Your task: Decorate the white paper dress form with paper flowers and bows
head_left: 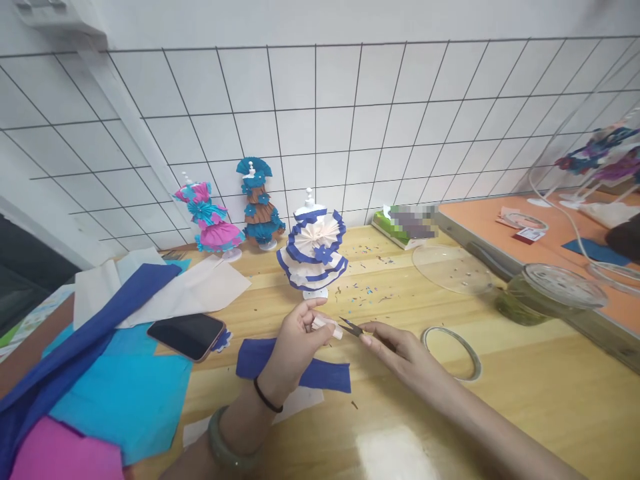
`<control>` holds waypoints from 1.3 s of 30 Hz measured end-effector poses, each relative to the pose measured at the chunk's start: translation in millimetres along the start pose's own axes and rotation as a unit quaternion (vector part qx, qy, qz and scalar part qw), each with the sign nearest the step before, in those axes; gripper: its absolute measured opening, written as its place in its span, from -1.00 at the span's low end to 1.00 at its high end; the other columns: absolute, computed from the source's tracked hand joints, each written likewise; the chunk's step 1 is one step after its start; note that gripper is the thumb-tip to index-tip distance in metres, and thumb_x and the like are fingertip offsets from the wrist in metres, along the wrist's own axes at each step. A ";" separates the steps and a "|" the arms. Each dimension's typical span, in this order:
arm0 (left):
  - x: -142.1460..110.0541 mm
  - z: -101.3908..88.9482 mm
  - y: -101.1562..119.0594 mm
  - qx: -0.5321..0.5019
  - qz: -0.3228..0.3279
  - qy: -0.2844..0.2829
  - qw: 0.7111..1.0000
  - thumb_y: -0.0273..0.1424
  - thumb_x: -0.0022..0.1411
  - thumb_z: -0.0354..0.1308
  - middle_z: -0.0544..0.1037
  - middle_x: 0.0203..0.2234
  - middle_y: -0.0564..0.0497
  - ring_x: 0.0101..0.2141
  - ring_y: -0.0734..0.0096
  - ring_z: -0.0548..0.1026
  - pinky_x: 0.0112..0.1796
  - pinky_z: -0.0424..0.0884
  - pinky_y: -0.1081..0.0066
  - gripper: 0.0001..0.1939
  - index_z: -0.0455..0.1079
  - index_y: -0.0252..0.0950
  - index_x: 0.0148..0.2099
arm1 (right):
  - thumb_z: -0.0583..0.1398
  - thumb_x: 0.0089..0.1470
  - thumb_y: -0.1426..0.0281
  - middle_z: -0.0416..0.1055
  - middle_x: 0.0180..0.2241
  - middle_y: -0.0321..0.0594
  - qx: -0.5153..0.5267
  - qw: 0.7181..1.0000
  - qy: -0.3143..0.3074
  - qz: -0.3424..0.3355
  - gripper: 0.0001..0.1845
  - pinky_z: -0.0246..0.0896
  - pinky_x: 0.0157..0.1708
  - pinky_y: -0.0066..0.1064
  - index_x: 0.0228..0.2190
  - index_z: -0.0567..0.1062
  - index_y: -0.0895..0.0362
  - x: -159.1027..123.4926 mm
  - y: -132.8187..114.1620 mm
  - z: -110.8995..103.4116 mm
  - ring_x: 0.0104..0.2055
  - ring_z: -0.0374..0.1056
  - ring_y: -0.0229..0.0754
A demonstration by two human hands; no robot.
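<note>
Between the fingers of my left hand is a small folded piece of pale paper. My right hand grips small scissors, their dark blades parted and pointing at the paper's edge; whether they touch it I cannot tell. Under my left wrist lies a dark blue paper strip, with a pale paper piece partly below it. Just beyond my hands stands a small white dress form in a cream and blue pleated paper dress with a blue flower.
Two more dressed forms, one pink and blue, one teal and brown, stand by the tiled wall. Coloured paper sheets and a phone lie left. Right are a tape roll, a lidded container and a tissue pack.
</note>
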State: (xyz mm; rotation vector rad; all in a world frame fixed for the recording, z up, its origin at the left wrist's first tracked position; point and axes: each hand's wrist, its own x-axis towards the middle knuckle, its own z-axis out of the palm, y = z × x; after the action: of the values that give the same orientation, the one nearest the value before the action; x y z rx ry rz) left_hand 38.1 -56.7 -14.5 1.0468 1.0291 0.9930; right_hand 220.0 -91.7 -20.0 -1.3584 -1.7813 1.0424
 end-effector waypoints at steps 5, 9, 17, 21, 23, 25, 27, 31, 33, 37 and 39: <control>1.4 1.7 -3.6 0.003 -0.018 -0.002 1.000 -0.42 -0.09 0.26 0.41 -0.46 0.06 -0.47 0.54 0.38 -0.43 0.26 0.52 -0.47 0.22 -0.36 -0.03 | -0.01 0.13 0.14 0.47 -0.35 -0.21 -0.067 0.998 0.002 0.023 -0.63 0.19 -0.31 -0.40 -0.28 0.44 0.12 -6.6 -4.8 -1.5 -0.30 0.36 -0.13; 2.1 2.7 -5.2 0.003 -0.029 -0.004 1.000 -0.43 -0.11 0.27 0.39 -0.47 0.08 -0.48 0.56 0.37 -0.44 0.26 0.52 -0.48 0.23 -0.36 -0.05 | -0.04 0.15 0.16 0.43 -0.44 -0.25 -0.122 0.992 -0.003 0.022 -0.65 0.11 -0.42 -0.44 -0.29 0.43 0.10 -7.2 -10.0 -1.6 -0.42 0.31 -0.19; 0.0 3.0 -6.2 0.013 -0.039 -0.018 0.999 -0.48 -0.11 0.23 0.40 -0.45 0.09 -0.46 0.55 0.38 -0.45 0.22 0.53 -0.49 0.23 -0.32 -0.05 | -0.06 0.16 0.18 0.38 -0.53 -0.28 -0.163 0.986 -0.007 0.026 -0.66 0.01 -0.50 -0.46 -0.31 0.41 0.10 -9.4 -8.8 -0.2 -0.50 0.27 -0.22; 0.2 2.7 -8.4 0.031 -0.044 -0.029 0.998 -0.52 -0.09 0.20 0.40 -0.45 0.08 -0.45 0.54 0.38 -0.44 0.23 0.53 -0.52 0.24 -0.33 -0.05 | -0.06 0.17 0.18 0.40 -0.50 -0.26 -0.172 0.985 -0.012 0.019 -0.65 0.02 -0.48 -0.45 -0.30 0.41 0.11 -9.2 -7.1 0.2 -0.47 0.29 -0.21; 0.7 2.3 -10.1 0.034 -0.047 -0.037 0.998 -0.55 -0.10 0.18 0.41 -0.44 0.07 -0.44 0.55 0.38 -0.42 0.24 0.53 -0.52 0.24 -0.33 -0.06 | -0.07 0.17 0.18 0.39 -0.50 -0.25 -0.177 0.984 -0.016 0.017 -0.64 0.02 -0.48 -0.45 -0.31 0.41 0.12 -9.4 -6.7 0.3 -0.46 0.29 -0.21; 1.0 2.1 -11.2 0.031 -0.052 -0.043 0.997 -0.58 -0.11 0.17 0.41 -0.44 0.07 -0.44 0.56 0.38 -0.42 0.24 0.54 -0.52 0.25 -0.34 -0.06 | -0.08 0.18 0.17 0.38 -0.52 -0.26 -0.183 0.983 -0.019 0.016 -0.62 0.01 -0.49 -0.46 -0.33 0.41 0.12 -9.6 -6.3 0.4 -0.48 0.28 -0.21; 0.8 2.2 -11.2 0.020 -0.058 -0.048 0.997 -0.60 -0.12 0.17 0.41 -0.45 0.08 -0.45 0.57 0.38 -0.43 0.24 0.55 -0.51 0.25 -0.34 -0.07 | -0.08 0.18 0.16 0.37 -0.53 -0.26 -0.188 0.982 -0.023 0.015 -0.62 0.01 -0.50 -0.46 -0.33 0.41 0.12 -9.8 -5.9 0.4 -0.49 0.28 -0.22; -0.1 2.8 -9.2 -0.013 -0.082 -0.060 0.995 -0.59 -0.13 0.19 0.41 -0.45 0.08 -0.46 0.56 0.38 -0.44 0.26 0.54 -0.50 0.24 -0.35 -0.06 | -0.09 0.18 0.16 0.36 -0.54 -0.27 -0.196 0.980 -0.026 0.012 -0.61 0.00 -0.50 -0.46 -0.35 0.40 0.13 -10.1 -5.1 -0.2 -0.50 0.27 -0.23; -0.4 2.9 -8.5 -0.023 -0.090 -0.063 0.994 -0.59 -0.13 0.20 0.41 -0.46 0.08 -0.48 0.58 0.37 -0.46 0.26 0.54 -0.50 0.24 -0.35 -0.07 | -0.09 0.18 0.16 0.36 -0.54 -0.28 -0.199 0.980 -0.028 0.012 -0.61 0.00 -0.50 -0.46 -0.35 0.39 0.13 -10.3 -5.0 -0.7 -0.50 0.27 -0.23; -0.8 2.6 -8.2 -0.032 -0.095 -0.065 0.993 -0.57 -0.13 0.22 0.40 -0.45 0.08 -0.49 0.59 0.35 -0.46 0.25 0.53 -0.50 0.24 -0.35 -0.08 | -0.10 0.19 0.17 0.36 -0.54 -0.27 -0.200 0.979 -0.032 0.012 -0.61 0.01 -0.49 -0.45 -0.36 0.40 0.13 -10.6 -5.1 -1.5 -0.50 0.27 -0.23; -0.9 2.7 -7.9 -0.032 -0.097 -0.067 0.992 -0.55 -0.13 0.23 0.40 -0.44 0.07 -0.48 0.57 0.36 -0.44 0.26 0.51 -0.50 0.24 -0.35 -0.07 | -0.10 0.19 0.18 0.35 -0.55 -0.28 -0.202 0.979 -0.031 0.012 -0.61 0.00 -0.50 -0.46 -0.38 0.40 0.13 -10.7 -4.9 -1.5 -0.50 0.27 -0.24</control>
State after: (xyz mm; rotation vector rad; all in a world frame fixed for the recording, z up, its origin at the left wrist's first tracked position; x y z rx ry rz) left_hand 41.6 -59.7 -21.6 0.9280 0.9622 0.7822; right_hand 221.8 -102.5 -15.4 -1.6026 -2.1080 0.7656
